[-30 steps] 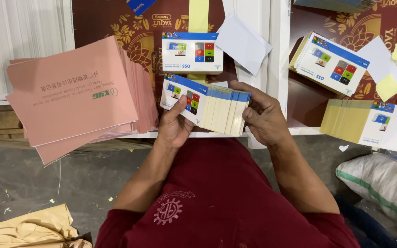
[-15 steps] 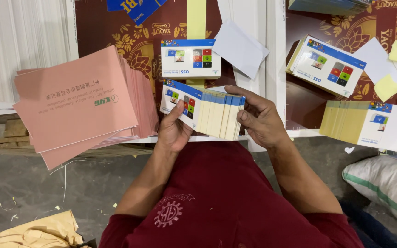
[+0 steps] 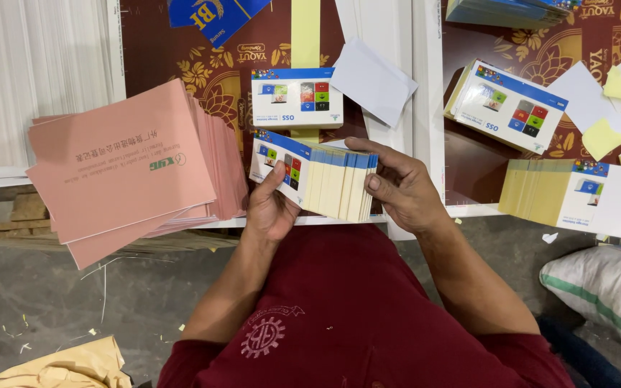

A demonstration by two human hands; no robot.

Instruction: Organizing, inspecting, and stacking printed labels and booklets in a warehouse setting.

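Note:
Both my hands hold one thick stack of printed booklets (image 3: 328, 179), white covers with blue bands, coloured squares and yellow edges. My left hand (image 3: 271, 208) grips its left end, thumb on the top cover. My right hand (image 3: 400, 188) clasps the right end, fingers curled over the top edge. The stack hovers at the table's near edge, over a yellow strip. Just beyond it another pile of the same booklets (image 3: 296, 98) lies flat on the brown patterned table (image 3: 181, 54).
A fanned pile of pink envelopes (image 3: 127, 169) lies at the left. A white paper sheet (image 3: 371, 80) rests beyond my right hand. More booklet stacks (image 3: 508, 104) and a yellow-edged row (image 3: 548, 192) sit right. A white sack (image 3: 605, 287) lies on the floor.
The stack stays gripped in both hands at the table's edge. My right fingers have shifted a little along its top edge, and the view has drifted slightly.

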